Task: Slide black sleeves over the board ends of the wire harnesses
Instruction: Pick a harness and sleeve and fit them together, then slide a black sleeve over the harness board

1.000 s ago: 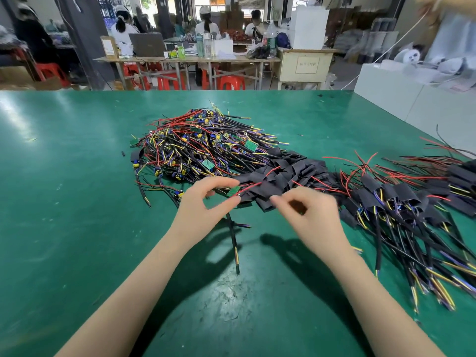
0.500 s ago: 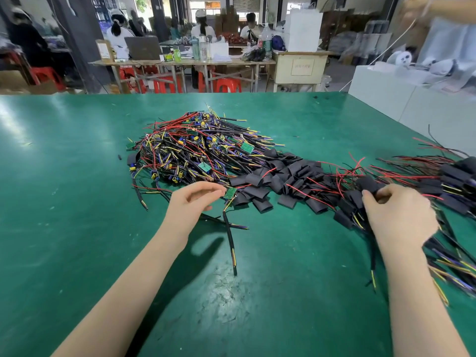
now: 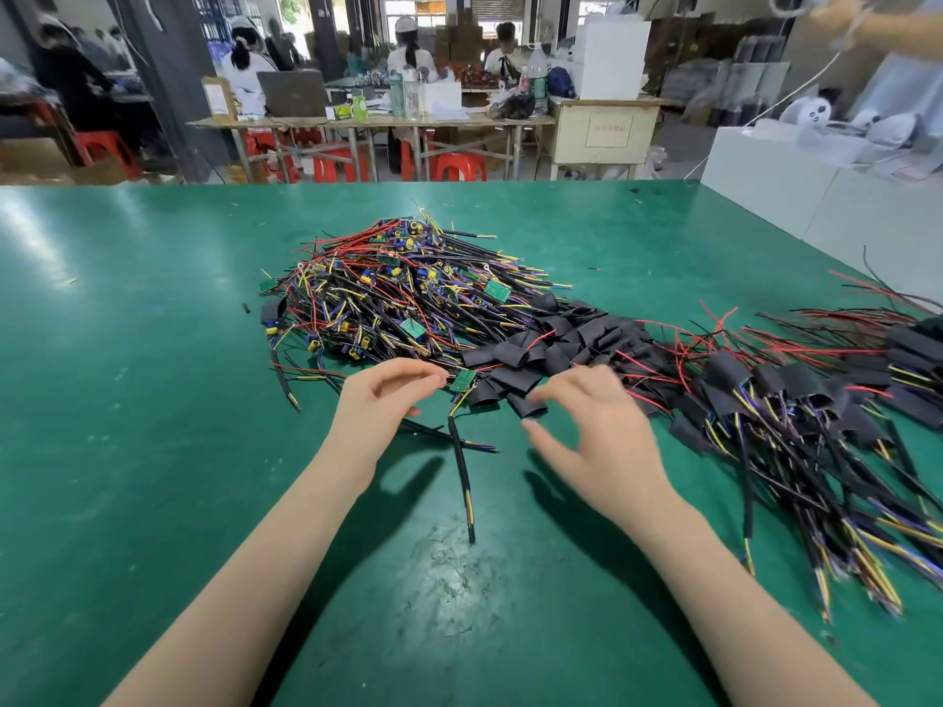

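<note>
Left hand [image 3: 380,400] pinches 1 green board [image 3: 462,380]; right hand [image 3: 594,436] empty.

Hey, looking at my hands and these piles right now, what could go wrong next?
1. The left hand pinches the harness with the small green board; its cable trails under other wires, so lifting may drag neighbours along.
2. The empty right hand reaches toward the loose black sleeves; overlapping ones may come up together.
3. Stray red wires could snag.

Right hand [image 3: 602,431] back from the sleeved pile at right; now open, blurred, over loose black tube sleeves [image 3: 515,380] at centre.
</note>
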`<state>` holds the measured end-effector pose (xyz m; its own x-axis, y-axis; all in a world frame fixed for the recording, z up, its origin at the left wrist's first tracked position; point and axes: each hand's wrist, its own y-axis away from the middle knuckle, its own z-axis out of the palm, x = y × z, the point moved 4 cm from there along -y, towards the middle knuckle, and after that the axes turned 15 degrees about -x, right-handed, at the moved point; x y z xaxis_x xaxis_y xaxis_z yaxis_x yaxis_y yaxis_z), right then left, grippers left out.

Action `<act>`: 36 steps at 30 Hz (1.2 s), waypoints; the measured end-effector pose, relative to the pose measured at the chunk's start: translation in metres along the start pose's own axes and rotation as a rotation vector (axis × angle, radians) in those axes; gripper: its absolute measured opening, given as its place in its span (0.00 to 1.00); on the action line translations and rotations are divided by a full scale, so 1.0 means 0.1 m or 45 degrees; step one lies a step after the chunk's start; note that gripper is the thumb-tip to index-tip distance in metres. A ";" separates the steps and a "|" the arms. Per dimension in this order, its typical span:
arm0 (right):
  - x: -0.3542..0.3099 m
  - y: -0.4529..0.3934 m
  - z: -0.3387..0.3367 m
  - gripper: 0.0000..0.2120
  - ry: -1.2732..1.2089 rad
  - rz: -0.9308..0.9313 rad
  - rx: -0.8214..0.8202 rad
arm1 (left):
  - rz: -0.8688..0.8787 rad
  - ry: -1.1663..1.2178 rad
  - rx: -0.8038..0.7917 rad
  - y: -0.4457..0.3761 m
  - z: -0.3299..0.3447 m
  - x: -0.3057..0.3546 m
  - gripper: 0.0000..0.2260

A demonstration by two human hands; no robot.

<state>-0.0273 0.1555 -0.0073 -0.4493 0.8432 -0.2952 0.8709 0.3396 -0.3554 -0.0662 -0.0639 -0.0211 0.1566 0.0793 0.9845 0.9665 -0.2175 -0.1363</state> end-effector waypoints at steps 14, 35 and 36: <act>0.21 -0.06 0.15 0.12 0.068 0.302 -0.198 | 0.129 -1.052 0.436 -0.25 -0.45 0.14 0.08; 0.36 -0.01 0.09 0.12 0.124 0.508 -0.269 | -0.088 -1.946 -0.065 -0.91 -0.68 0.23 0.12; 0.35 -0.01 0.08 0.12 0.116 0.502 -0.265 | -0.104 -1.916 -0.036 -0.92 -0.70 0.28 0.12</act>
<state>-0.0456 0.1817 -0.0249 -0.0641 0.9550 -0.2896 0.9976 0.0540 -0.0429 -0.1648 -0.1098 0.0265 0.1776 0.9832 -0.0423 0.9812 -0.1802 -0.0686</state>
